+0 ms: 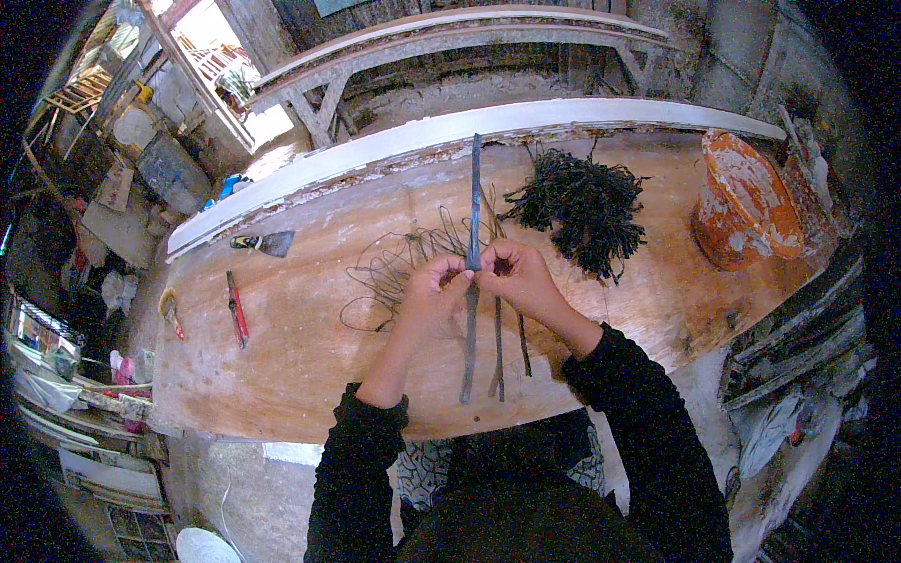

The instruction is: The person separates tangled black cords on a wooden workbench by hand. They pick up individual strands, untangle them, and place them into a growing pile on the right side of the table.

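Over the middle of the wooden tabletop, my left hand [438,284] and my right hand [518,276] meet, fingers closed, on a long, narrow dark grey strip [476,192]. Its upper end points to the far side of the table and its lower end hangs toward me. The two hands pinch it near its middle, thumbs almost touching. Two or so more dark strips [499,361] lie beneath my right hand. A loose tangle of thin wire [387,272] spreads beside and behind my left hand. Beyond my right hand sits a heap of black, knotted, string-like pieces [587,206].
A plaster-smeared orange bucket [737,211] leans at the right end of the wooden tabletop [310,375]. On the left lie a putty knife [267,243], a red-handled tool [236,310] and a brush [171,312]. A white board [375,145] runs along the far edge.
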Motion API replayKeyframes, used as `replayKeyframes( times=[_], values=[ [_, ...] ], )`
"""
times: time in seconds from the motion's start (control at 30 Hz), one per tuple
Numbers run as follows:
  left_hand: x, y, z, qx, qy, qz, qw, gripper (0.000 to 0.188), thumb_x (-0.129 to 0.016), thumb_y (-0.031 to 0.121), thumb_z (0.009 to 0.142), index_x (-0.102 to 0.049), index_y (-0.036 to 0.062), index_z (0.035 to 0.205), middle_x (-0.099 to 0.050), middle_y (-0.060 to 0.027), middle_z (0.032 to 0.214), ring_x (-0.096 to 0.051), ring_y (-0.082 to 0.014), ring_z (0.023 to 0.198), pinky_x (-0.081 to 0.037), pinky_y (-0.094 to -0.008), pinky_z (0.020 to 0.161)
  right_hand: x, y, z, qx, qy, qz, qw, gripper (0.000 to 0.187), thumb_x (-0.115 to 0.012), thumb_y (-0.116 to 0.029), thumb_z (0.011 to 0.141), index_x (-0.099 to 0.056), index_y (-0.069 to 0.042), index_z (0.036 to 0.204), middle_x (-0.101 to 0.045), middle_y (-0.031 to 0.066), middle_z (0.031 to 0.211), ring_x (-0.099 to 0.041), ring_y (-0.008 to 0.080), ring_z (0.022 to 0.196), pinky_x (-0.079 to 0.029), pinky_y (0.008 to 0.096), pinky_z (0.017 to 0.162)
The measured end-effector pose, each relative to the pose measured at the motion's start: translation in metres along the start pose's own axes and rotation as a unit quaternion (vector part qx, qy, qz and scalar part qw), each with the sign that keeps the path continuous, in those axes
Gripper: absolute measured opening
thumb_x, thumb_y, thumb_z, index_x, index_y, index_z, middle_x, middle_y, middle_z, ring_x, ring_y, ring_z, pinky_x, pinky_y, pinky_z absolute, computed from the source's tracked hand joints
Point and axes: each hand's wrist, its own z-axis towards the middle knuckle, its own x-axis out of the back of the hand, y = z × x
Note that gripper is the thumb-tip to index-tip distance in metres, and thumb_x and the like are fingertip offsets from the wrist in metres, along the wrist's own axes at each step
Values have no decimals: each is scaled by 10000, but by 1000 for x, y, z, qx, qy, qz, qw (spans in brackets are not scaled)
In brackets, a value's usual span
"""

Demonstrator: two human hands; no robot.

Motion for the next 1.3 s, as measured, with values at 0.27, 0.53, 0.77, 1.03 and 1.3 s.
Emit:
replayKeyframes(
  times=[0.27, 0.53, 0.77, 1.03, 1.3],
  values=[
    [4, -9, 3, -139, -8, 78, 987, 92, -469, 85, 792, -517, 14, 825, -433, -56, 975, -495, -87, 609, -440, -184, 444, -1, -3, -2, 31, 15, -100, 994, 109, -589, -32, 633, -481, -42, 623, -450, -27, 638, -414, 46, 592, -333, 185, 512],
    [5, -3, -1, -87, -20, 61, 994, 107, -475, 120, 782, -532, 37, 818, -489, -30, 872, -493, -110, 760, -442, -239, 581, 1, 4, 4, 15, 17, -82, 996, 118, -589, -41, 622, -476, -57, 593, -450, -42, 590, -405, 37, 555, -332, 182, 491],
    [26, 29, -10, -64, 3, -248, 967, 205, -438, 220, 801, -484, 45, 898, -511, -41, 758, -487, -170, 773, -386, -290, 713, 10, 13, 7, -2, 11, -195, 981, 95, -603, -106, 595, -522, -57, 585, -501, 18, 537, -471, 105, 504, -378, 252, 458],
    [118, 53, -36, -278, 31, -527, 802, 224, -395, 207, 816, -450, 28, 939, -422, -40, 749, -417, -163, 615, -417, -325, 591, 13, 21, 9, -54, -37, -220, 973, 155, -626, -196, 582, -548, -63, 597, -534, 58, 555, -514, 161, 523, -402, 293, 485],
    [187, 83, -81, -425, -95, -632, 641, 135, -367, 144, 829, -406, 36, 761, -415, -40, 719, -396, -106, 558, -365, -185, 402, 13, 0, 4, -78, 0, -318, 945, 210, -589, -208, 580, -576, -15, 664, -557, 109, 587, -537, 198, 540, -421, 303, 522]
  ],
)
